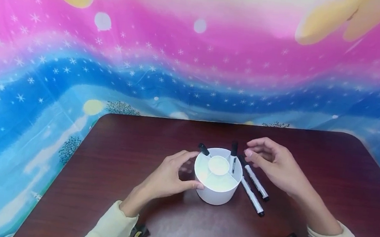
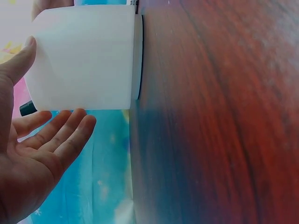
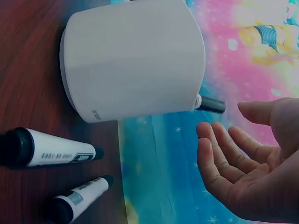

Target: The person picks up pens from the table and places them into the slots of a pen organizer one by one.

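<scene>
A round white holder (image 1: 215,196) with a central cup and divided sections stands on the table. My left hand (image 1: 170,174) holds its left side, thumb at the near side and index finger towards the back; in the left wrist view the other fingers lie nearly straight beside the holder (image 2: 84,60). Two black-capped markers stand in it, one leaning at the back left (image 1: 204,149), one upright at the right (image 1: 233,158). My right hand (image 1: 282,167) hovers right of the holder with relaxed fingers, holding nothing, near the upright marker's cap (image 3: 212,104) in the right wrist view.
Two white markers with black ends, a nearer one (image 1: 252,195) and a farther one (image 1: 257,182), lie on the dark red-brown table (image 1: 129,166) right of the holder. A colourful patterned cloth (image 1: 182,56) hangs behind the table's back edge.
</scene>
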Tool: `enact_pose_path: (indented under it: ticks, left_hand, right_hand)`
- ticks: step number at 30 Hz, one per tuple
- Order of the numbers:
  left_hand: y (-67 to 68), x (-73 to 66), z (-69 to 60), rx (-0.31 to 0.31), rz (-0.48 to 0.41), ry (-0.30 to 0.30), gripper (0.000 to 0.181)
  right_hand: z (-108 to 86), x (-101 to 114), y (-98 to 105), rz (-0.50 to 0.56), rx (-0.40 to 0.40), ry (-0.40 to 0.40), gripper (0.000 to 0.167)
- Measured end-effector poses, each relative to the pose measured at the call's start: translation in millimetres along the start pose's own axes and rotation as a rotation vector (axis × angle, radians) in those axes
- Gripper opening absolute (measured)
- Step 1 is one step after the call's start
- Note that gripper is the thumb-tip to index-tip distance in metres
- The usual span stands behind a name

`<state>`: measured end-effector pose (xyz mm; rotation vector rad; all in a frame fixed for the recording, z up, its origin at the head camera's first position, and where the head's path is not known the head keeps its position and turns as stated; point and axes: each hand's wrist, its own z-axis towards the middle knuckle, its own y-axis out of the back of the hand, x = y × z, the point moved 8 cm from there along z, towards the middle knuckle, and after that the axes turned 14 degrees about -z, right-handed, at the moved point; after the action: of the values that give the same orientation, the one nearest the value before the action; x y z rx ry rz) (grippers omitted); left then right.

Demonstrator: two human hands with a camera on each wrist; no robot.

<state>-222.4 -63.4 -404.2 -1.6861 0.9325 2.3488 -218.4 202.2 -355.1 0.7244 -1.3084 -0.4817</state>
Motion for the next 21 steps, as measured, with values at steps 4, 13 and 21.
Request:
enact_pose_path:
  ticks: [4,13,21]
  left_hand:
    - [-0.3,0.6,-0.1,-0.002,0.003,0.01,0.086]
    - [-1.3,-0.2,1.1,0.01,0.014,0.009,0.092]
    - [6.3,-3.0,-1.4,-0.003,0.034,-0.014,0.098]
  right_hand:
    - [-0.3,-3,5,-0.019,-0.008,0.001,0.037]
    - [-0.2,-14,12,-0.037,0.021,0.014,0.038]
    - [-3.0,-29,16,-0.072,0.033,0.003,0.039]
